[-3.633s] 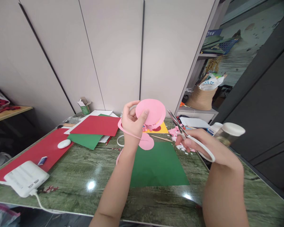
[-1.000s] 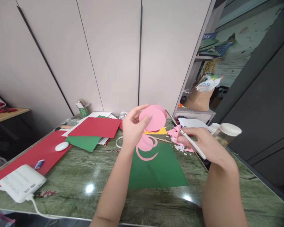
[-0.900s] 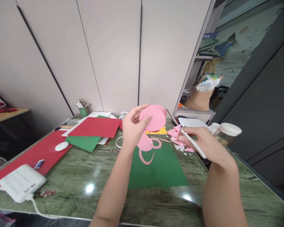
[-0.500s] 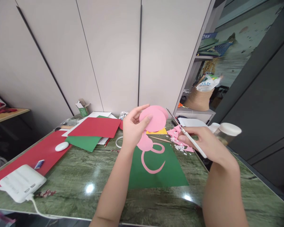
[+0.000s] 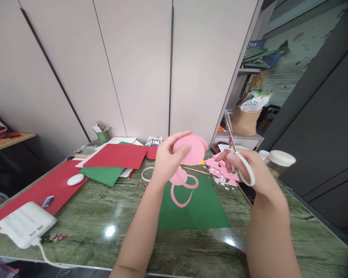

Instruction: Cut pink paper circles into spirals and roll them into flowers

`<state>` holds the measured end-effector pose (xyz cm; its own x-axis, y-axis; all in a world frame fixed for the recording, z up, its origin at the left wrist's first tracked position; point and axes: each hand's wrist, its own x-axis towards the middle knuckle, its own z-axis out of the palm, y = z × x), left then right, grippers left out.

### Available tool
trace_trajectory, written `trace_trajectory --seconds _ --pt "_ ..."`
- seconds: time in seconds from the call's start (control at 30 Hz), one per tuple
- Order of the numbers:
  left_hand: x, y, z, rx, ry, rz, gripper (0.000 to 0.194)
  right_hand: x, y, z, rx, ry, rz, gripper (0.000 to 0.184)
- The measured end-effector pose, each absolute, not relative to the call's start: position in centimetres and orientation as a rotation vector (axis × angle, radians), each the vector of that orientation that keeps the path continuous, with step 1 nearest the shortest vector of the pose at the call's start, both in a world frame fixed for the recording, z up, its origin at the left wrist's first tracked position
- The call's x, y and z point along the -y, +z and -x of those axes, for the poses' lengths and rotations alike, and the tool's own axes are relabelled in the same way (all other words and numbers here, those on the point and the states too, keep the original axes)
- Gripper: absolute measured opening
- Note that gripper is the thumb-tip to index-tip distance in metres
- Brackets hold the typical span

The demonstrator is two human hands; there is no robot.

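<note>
My left hand pinches a round piece of pink paper between thumb and fingers, in the air above the table. Behind its upper right edge shows more pink paper. From below it hangs a curled pink paper strip, over a green sheet. Another pink paper disc is seen at the green sheet's upper left. My right hand grips white-handled scissors, blades pointing up and apart from the paper. How far the blades are parted is hard to make out.
Pink and white paper scraps lie beside my right hand. A clear jar with a white lid stands at right. Red sheets, a white adapter with a cord and a white oval object lie at left. A wooden stick is behind.
The scissors have swung away from the paper's edge, to the right and upright. My left hand has shifted slightly right and down with the pink paper. The hanging strip has lengthened and sways.
</note>
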<state>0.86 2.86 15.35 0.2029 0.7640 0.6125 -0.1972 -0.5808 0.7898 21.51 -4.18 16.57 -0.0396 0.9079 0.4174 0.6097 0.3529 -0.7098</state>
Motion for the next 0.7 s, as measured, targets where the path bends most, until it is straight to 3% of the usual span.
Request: trace_trajectory --seconds 0.3,0.5,0.7 --pt "-2.0 15.6 -0.9 -0.52 1.158 -2.003 0.034 3.8 16.3 -20.5 1.535 0.399 1.321 0.031" --pt "-2.1 15.4 -1.2 -0.51 1.034 -2.075 0.047 3.7 16.6 -19.7 1.632 0.473 1.36 0.024" --pt "-2.0 15.3 -1.6 -0.595 1.121 -1.942 0.043 3.4 16.2 -18.9 1.536 0.44 1.276 0.017"
